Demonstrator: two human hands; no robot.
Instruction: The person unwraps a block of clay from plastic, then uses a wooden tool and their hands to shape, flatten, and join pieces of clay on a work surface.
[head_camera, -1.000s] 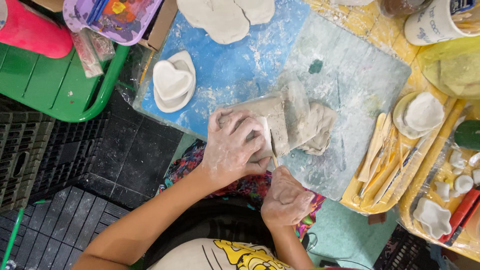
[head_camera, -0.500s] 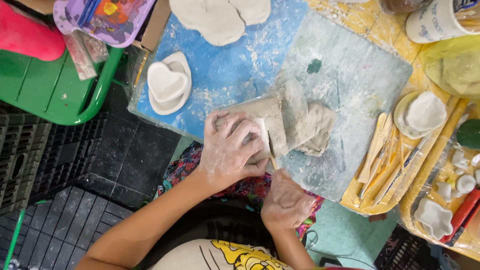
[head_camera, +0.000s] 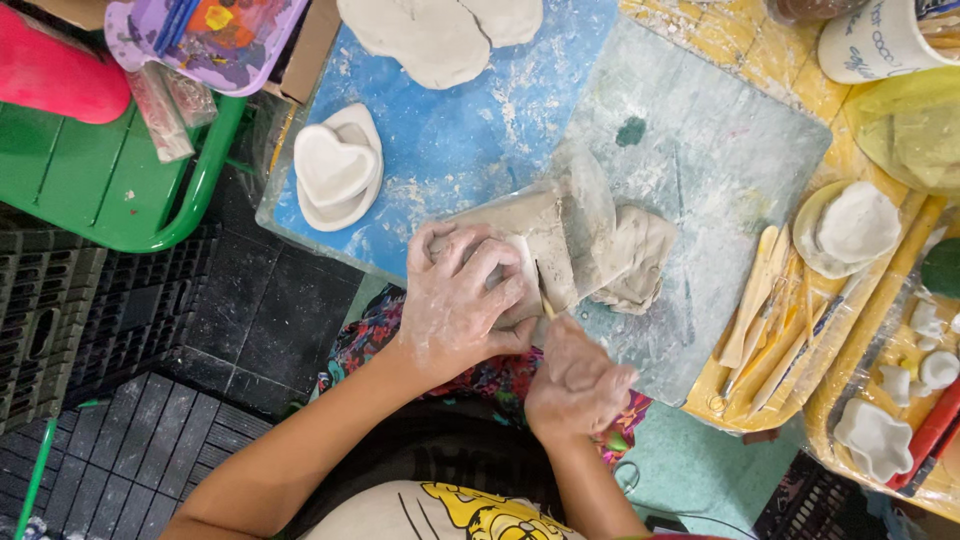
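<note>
Your left hand, dusted with clay, lies flat and curled over a white mould that sits on the grey clay slab, pressing it down at the near edge of the counter. Your right hand is clenched around a thin wooden tool, its tip touching the slab just beside the mould and your left fingers. The slab rests where the blue mat meets the grey work board, with a crumpled offcut of clay touching its right side. Farther left on the blue mat sits a white heart-shaped dish, well apart from your hands. Flat rolled clay pieces lie at the far edge. To your right, a yellow tray holds wooden modelling tools and a small round dish with clay in it. A green stool stands to your left.
</note>
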